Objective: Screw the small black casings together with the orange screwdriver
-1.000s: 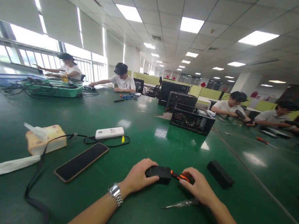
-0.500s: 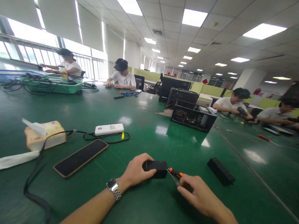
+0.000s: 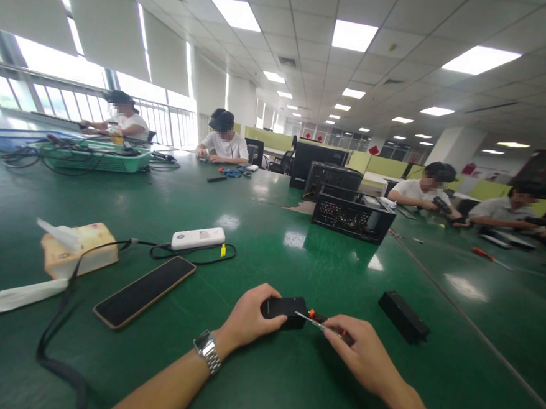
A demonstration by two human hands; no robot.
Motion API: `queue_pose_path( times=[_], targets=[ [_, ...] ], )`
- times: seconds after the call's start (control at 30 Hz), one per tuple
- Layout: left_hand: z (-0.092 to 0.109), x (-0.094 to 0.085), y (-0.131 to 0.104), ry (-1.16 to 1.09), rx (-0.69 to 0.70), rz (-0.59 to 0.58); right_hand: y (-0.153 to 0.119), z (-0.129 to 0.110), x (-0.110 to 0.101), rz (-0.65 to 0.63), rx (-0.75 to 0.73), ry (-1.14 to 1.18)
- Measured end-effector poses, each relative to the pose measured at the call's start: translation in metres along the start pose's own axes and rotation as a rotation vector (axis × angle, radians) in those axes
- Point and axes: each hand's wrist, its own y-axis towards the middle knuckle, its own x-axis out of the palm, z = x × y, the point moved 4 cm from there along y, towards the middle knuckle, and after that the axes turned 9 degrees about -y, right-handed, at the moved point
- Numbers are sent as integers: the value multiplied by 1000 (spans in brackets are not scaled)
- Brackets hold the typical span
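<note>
My left hand point(image 3: 250, 312) is closed around a small black rectangular box point(image 3: 289, 308), pressing it to the green table with the thumb in front and fingers behind. My right hand point(image 3: 361, 348) pinches a slim, pointed metal tool point(image 3: 310, 320), perhaps tweezers. Its tip appears to rest on the top of the box near the right end. Just behind these fingers, an orange-and-black tool handle point(image 3: 313, 314) lies partly hidden. Farther right, apart from both hands, a second black block point(image 3: 404, 316) sits on the table.
Left of my hands are a phone point(image 3: 144, 291), a white device point(image 3: 198, 238) with a black cable, and a tissue pack point(image 3: 80, 250). An opened computer case point(image 3: 354, 215) stands ahead. A green basket point(image 3: 93, 159) holds cables. Several people work around the table.
The metal tool's tip has moved left and up, from the box's right end edge onto its top. My right hand has shifted slightly, covering more of the orange-and-black handle.
</note>
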Motion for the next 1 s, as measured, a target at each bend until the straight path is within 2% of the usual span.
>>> queue_pose_path(
  times=[0.27, 0.37, 0.5, 0.63, 0.87, 1.0],
  targets=[
    [1, 5, 0, -5, 4, 8, -2, -3, 0, 18, 65, 16],
    [3, 8, 0, -13, 1, 3, 0, -9, 12, 41, 92, 61],
    [7, 14, -1, -43, -9, -8, 0, -21, 39, 65, 155, 200],
    [10, 14, -2, -60, -10, -21, -6, -28, 53, 119, 141, 289],
    [7, 10, -2, -110, 8, -68, -9, -29, 55, 96, 45, 168],
    [10, 9, -3, -113, 20, -59, -8, -28, 65, 87, 48, 121]
  ],
)
